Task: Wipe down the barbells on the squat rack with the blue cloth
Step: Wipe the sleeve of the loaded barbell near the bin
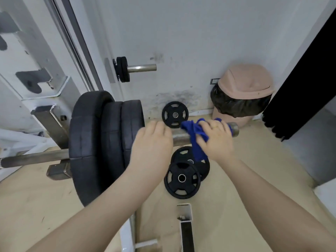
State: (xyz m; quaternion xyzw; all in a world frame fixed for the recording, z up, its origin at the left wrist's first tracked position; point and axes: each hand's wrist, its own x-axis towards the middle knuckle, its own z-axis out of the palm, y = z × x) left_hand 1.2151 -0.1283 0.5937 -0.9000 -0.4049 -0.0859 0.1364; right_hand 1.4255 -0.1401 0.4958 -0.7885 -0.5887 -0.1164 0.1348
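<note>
A steel barbell point(180, 136) lies across the white squat rack point(45, 88), loaded with three black plates point(101, 140). Its bare sleeve sticks out to the right. My right hand point(216, 139) presses the blue cloth point(195, 135) around the sleeve near its end, with part of the cloth hanging below. My left hand point(152, 140) grips the sleeve right beside the plates. A second, higher bar point(141, 67) with two small black plates pokes out near the wall.
Three small black plates are on the floor: one leaning on the wall point(175, 114), two overlapping under the sleeve point(182, 179). A pink bin point(243, 88) with a black liner stands in the corner. A black curtain point(305, 79) hangs right. Rack feet point(185, 215) lie below.
</note>
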